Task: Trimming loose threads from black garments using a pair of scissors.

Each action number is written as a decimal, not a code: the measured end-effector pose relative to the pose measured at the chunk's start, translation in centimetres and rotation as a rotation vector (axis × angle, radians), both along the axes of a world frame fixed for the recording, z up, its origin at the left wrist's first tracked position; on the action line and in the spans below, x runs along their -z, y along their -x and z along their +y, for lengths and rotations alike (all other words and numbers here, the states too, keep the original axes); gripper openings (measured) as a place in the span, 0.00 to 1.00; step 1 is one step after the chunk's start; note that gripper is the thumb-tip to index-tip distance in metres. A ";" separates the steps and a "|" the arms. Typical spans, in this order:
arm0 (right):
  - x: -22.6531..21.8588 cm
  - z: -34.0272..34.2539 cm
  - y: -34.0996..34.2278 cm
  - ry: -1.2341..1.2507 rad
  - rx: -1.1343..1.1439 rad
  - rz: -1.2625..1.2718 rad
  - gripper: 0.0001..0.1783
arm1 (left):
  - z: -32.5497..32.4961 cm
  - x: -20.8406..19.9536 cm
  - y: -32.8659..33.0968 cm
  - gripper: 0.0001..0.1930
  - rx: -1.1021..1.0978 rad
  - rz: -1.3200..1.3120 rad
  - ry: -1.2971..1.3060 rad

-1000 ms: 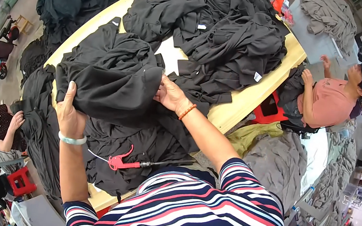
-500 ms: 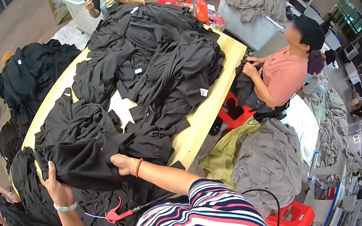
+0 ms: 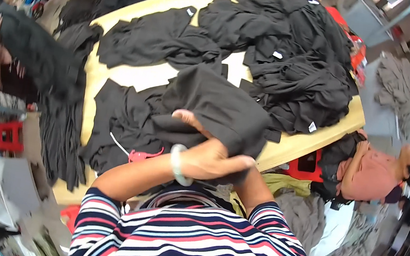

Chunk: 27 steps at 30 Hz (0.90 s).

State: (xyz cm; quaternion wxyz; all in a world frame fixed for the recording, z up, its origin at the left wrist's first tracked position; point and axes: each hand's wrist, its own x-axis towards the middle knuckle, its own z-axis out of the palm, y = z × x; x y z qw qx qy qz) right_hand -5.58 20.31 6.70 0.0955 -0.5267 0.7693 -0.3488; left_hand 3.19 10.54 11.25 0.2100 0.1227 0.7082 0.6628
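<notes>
1 black garment (image 3: 225,102): we judge it soft, light, best held by edges. Left hand (image 3: 205,161) overlaps it, right hand hidden; whether our fingers grip, we cannot tell.

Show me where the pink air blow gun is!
In the head view, left of centre: the air blow gun shows against the black garments, partly hidden by the left forearm.
</notes>
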 end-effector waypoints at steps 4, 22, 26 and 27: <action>0.2 0.2 -0.5 0.039 0.057 0.109 0.23 | 2.9 2.5 -0.7 0.31 -0.045 0.202 -0.112; 3.5 0.3 8.1 -0.163 0.037 0.433 0.10 | 4.8 4.8 -2.3 0.62 -0.456 0.158 0.088; 2.4 0.8 6.5 -0.223 -0.015 0.432 0.10 | 7.1 12.0 1.1 0.55 -0.799 0.282 0.281; 1.9 1.0 5.8 -0.246 -0.026 0.432 0.10 | 7.1 13.4 1.7 0.51 -0.873 0.313 0.278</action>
